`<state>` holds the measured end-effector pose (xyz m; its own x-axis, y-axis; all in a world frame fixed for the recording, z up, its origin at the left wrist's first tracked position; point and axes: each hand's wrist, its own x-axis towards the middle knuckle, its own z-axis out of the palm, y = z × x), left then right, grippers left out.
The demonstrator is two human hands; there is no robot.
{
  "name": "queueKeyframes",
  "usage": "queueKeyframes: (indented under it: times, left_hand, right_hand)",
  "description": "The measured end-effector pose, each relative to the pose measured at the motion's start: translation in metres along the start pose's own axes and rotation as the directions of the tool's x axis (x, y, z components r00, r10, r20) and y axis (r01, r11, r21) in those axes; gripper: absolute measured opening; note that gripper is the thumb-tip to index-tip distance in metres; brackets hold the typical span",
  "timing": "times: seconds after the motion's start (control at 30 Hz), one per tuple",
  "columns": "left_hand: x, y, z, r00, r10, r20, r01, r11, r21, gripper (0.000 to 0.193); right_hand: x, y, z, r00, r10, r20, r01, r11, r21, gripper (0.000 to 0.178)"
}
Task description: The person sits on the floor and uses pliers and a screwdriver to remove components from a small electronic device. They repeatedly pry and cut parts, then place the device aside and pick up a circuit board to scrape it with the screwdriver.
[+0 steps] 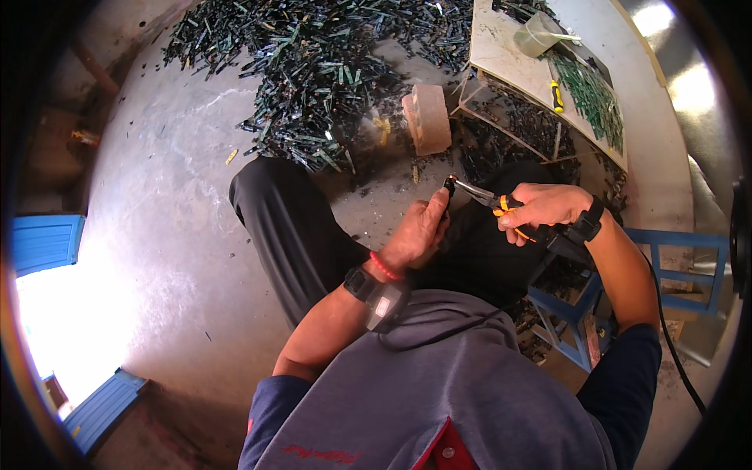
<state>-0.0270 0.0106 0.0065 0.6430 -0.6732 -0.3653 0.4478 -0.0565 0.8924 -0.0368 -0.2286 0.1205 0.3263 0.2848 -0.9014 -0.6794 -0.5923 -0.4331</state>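
My left hand (421, 229) holds a small dark stick-like piece (448, 188) upright between the fingers, above my lap. My right hand (544, 207) grips orange-handled pliers (489, 200), whose jaws meet the top of that piece. Both wrists carry dark bands; the left also has a red bracelet. My legs in black trousers (290, 227) stretch out over the concrete floor.
A large heap of dark green and black strips (313, 70) covers the floor ahead, with a brick (427, 117) beside it. A low board (509, 59) at upper right holds a plastic cup (539, 35), a yellow-handled tool (557, 95) and more strips. A blue frame (666, 243) stands at right.
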Motion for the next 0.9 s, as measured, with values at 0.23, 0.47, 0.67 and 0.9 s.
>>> queueKeyframes:
  times: [0.23,0.47,0.67,0.9]
  left_hand:
    - [0.002,-0.005,-0.002,1.0,-0.007,-0.001,0.007,1.0,-0.01,0.068]
    - [0.001,-0.001,-0.001,0.997,-0.071,-0.005,0.071,0.997,-0.011,0.068]
    - [0.001,-0.002,-0.002,0.999,-0.046,0.002,0.046,0.999,-0.001,0.067]
    - [0.003,-0.005,0.001,0.998,-0.048,-0.039,0.049,0.998,0.026,0.066]
  right_hand:
    - [0.001,-0.006,0.002,0.999,0.032,-0.032,-0.034,0.997,-0.073,0.028]
    - [0.001,-0.007,0.003,0.997,0.047,-0.057,-0.051,0.996,-0.071,0.028]
    - [0.003,-0.008,0.002,0.996,0.069,-0.059,-0.074,0.993,-0.093,0.027]
    - [0.004,-0.023,0.006,0.99,0.089,-0.107,-0.111,0.97,-0.215,0.029]
